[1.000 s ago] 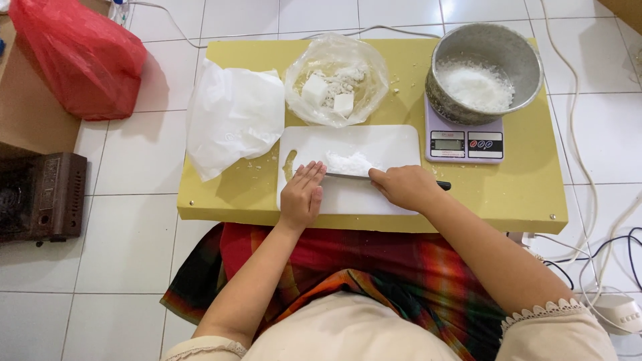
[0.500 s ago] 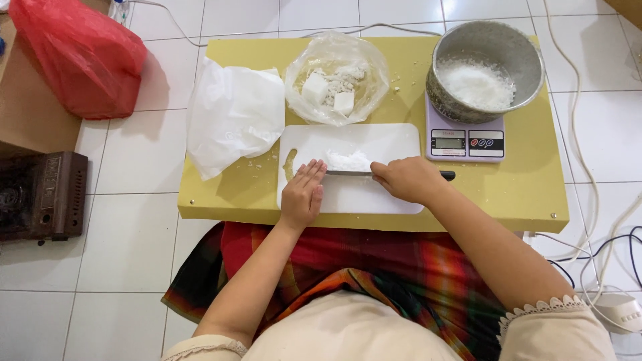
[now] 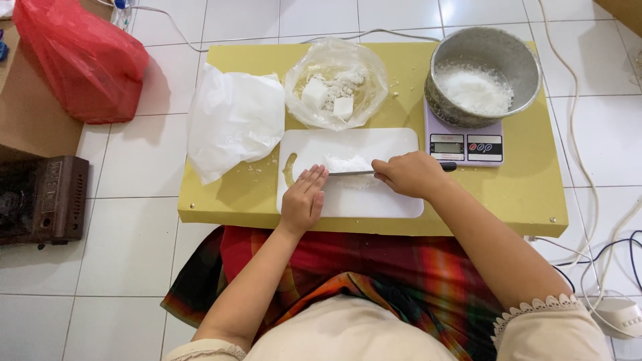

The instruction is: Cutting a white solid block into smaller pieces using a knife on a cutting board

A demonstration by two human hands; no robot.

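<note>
A white cutting board (image 3: 374, 200) lies on a low yellow table (image 3: 521, 194). On the board sits a small pile of white chopped bits (image 3: 348, 163). My right hand (image 3: 409, 175) grips a knife (image 3: 354, 172), its blade lying flat against the pile. My left hand (image 3: 304, 197) rests flat on the board, fingers together, fingertips at the blade's tip.
A clear bag with white blocks (image 3: 336, 93) sits behind the board. A white plastic bag (image 3: 231, 120) lies to the left. A metal bowl of white shreds (image 3: 481, 77) stands on a kitchen scale (image 3: 465, 146). A red bag (image 3: 83, 60), a brown stove (image 3: 40, 200) and cables (image 3: 588, 180) lie on the floor.
My right hand and the knife have shifted slightly right along the board. My left hand has stayed flat at the blade's tip.
</note>
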